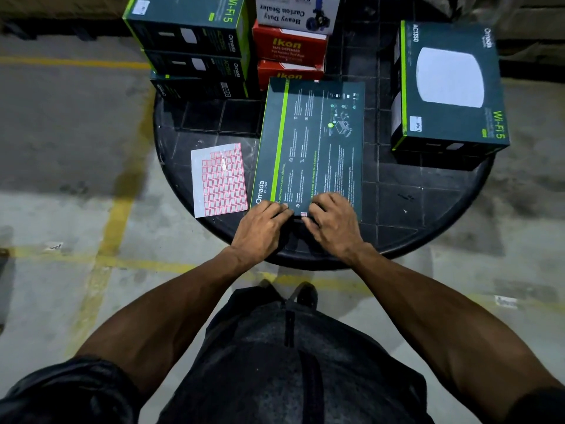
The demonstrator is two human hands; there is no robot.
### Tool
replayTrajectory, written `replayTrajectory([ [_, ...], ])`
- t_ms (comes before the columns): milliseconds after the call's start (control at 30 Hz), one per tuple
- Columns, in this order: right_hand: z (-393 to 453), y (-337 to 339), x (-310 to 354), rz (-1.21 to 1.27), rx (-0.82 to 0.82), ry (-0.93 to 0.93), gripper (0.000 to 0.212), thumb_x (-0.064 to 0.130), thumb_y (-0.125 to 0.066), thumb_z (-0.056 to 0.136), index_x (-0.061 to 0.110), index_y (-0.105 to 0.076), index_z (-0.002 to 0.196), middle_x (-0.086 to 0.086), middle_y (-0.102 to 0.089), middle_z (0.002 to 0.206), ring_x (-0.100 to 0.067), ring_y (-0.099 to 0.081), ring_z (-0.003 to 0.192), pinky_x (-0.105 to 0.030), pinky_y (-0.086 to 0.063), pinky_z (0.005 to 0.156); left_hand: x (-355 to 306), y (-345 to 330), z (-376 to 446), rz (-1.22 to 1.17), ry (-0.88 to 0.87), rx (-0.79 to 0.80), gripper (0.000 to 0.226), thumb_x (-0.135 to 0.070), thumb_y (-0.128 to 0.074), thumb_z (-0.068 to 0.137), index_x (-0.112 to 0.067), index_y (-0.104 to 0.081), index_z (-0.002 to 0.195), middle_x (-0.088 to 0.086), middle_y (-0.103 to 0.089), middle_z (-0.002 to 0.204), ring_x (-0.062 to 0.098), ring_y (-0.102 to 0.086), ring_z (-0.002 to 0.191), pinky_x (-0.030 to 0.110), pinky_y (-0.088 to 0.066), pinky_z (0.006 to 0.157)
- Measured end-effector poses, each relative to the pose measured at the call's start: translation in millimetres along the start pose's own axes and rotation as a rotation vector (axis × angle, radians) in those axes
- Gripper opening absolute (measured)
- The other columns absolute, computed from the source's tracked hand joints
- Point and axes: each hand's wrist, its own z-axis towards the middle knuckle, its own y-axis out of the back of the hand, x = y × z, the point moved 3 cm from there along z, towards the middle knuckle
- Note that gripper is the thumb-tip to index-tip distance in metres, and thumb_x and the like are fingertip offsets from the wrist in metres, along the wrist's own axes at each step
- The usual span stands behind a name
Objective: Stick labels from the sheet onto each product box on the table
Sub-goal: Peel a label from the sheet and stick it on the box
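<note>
Round black table (428, 209); dark-green flat cardboard box (312, 142) lies at its near edge. Our left hand (263, 224) and right hand (333, 223) rest fingers-down, grasping nothing, pressing small red-bordered label (304, 214). We should rub outward firmly.

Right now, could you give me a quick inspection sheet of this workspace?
Surface: round black table, grid-patterned top.
Job's things: label sheet lying flat, top rows partly used; dark Omada box lying flat at centre; labelled Wi-Fi 5 box at right; stack of three similar boxes at back left.
Clutter: red Ikon boxes, white carton sealer box.
Hands: left hand and right hand on the centre box's near edge, a small label between them.
Cables: nothing seen.
Surroundings: concrete floor with yellow lines.
</note>
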Motion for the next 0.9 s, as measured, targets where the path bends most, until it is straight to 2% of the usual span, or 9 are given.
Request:
replayTrajectory([
  [100, -2, 0, -3, 0.002, 0.063, 0.01, 0.015, 0.024, -0.067, 0.086, 0.01, -0.061, 0.086, -0.008, -0.06, 0.096, -0.026, -0.053, 0.086, -0.038, -0.046, 0.078, 0, -1, 0, 0.009, 0.008, -0.006, 0.053, -0.013, -0.031, 0.077, -0.008, -0.069, 0.114, 0.007, -0.068, 0.108, 0.027, -0.057, 0.089, 0.034, -0.047, 0.082],
  [200, -5, 4, -8, 0.032, 0.131, 0.025, 0.02, 0.015, -0.073, 0.079, 0.007, -0.061, 0.093, -0.01, -0.062, 0.107, -0.029, -0.054, 0.096, -0.039, -0.048, 0.084, 0, -3, -1, 0.014, 0.012, 0.006, 0.054, -0.013, -0.032, 0.076, -0.008, -0.068, 0.116, 0.007, -0.067, 0.11, 0.027, -0.057, 0.091, 0.031, -0.042, 0.085],
  [333, -11, 14, -13, 0.08, 0.169, 0.027, 0.03, 0.015, -0.071, 0.081, 0.003, -0.063, 0.107, -0.014, -0.061, 0.117, -0.032, -0.054, 0.104, -0.042, -0.049, 0.09, -3, -5, -2, -0.039, 0.062, -0.023, 0.041, -0.005, -0.057, 0.076, -0.006, -0.065, 0.116, 0.01, -0.064, 0.112, 0.032, -0.058, 0.099, 0.039, -0.049, 0.089],
  [433, -19, 21, -16, 0.014, 0.153, -0.032, 0.038, 0.014, -0.072, 0.082, 0.0, -0.064, 0.116, -0.017, -0.063, 0.12, -0.035, -0.058, 0.109, -0.041, -0.049, 0.096, -7, -6, -1, -0.099, 0.146, -0.076, 0.039, -0.011, -0.068, 0.079, -0.005, -0.062, 0.118, 0.012, -0.062, 0.114, 0.033, -0.058, 0.105, 0.043, -0.05, 0.091],
  [567, -30, 27, -21, -0.072, 0.142, -0.049, 0.04, 0.009, -0.075, 0.079, -0.002, -0.066, 0.116, -0.018, -0.064, 0.12, -0.035, -0.061, 0.108, -0.04, -0.051, 0.095, -13, -10, 4, -0.066, 0.242, -0.09, 0.054, -0.039, -0.064, 0.088, -0.006, -0.054, 0.129, 0.012, -0.055, 0.127, 0.031, -0.047, 0.12, 0.042, -0.041, 0.102],
  [633, -35, 26, -23, -0.099, 0.169, -0.035, 0.047, 0.006, -0.079, 0.073, -0.001, -0.066, 0.117, -0.017, -0.064, 0.123, -0.035, -0.062, 0.111, -0.039, -0.051, 0.096, -16, -14, 8, -0.047, 0.278, -0.08, 0.06, -0.049, -0.061, 0.088, -0.006, -0.053, 0.13, 0.012, -0.055, 0.127, 0.031, -0.047, 0.122, 0.043, -0.041, 0.103],
  [767, -35, 23, -24, -0.135, 0.189, -0.022, 0.05, 0.003, -0.083, 0.067, 0.001, -0.07, 0.115, -0.017, -0.066, 0.122, -0.032, -0.066, 0.109, -0.038, -0.052, 0.093, -19, -19, 11, -0.006, 0.331, -0.1, 0.063, -0.057, -0.055, 0.087, -0.008, -0.055, 0.127, 0.01, -0.056, 0.123, 0.028, -0.048, 0.119, 0.041, -0.041, 0.098],
  [833, -31, 23, -22, -0.168, 0.171, 0.03, 0.042, 0.001, -0.076, 0.069, 0.0, -0.072, 0.111, -0.018, -0.068, 0.118, -0.032, -0.068, 0.104, -0.039, -0.054, 0.09, -17, -20, 11, 0.022, 0.334, -0.122, 0.062, -0.058, -0.052, 0.088, -0.009, -0.056, 0.126, 0.009, -0.058, 0.119, 0.027, -0.05, 0.116, 0.04, -0.041, 0.096],
  [900, -31, 23, -23, -0.187, 0.186, 0.055, 0.041, 0.006, -0.065, 0.069, -0.002, -0.072, 0.108, -0.021, -0.069, 0.115, -0.034, -0.069, 0.102, -0.042, -0.055, 0.087, -16, -22, 12, 0.039, 0.327, -0.159, 0.06, -0.057, -0.053, 0.088, -0.009, -0.059, 0.124, 0.009, -0.06, 0.115, 0.028, -0.052, 0.112, 0.04, -0.042, 0.094],
])
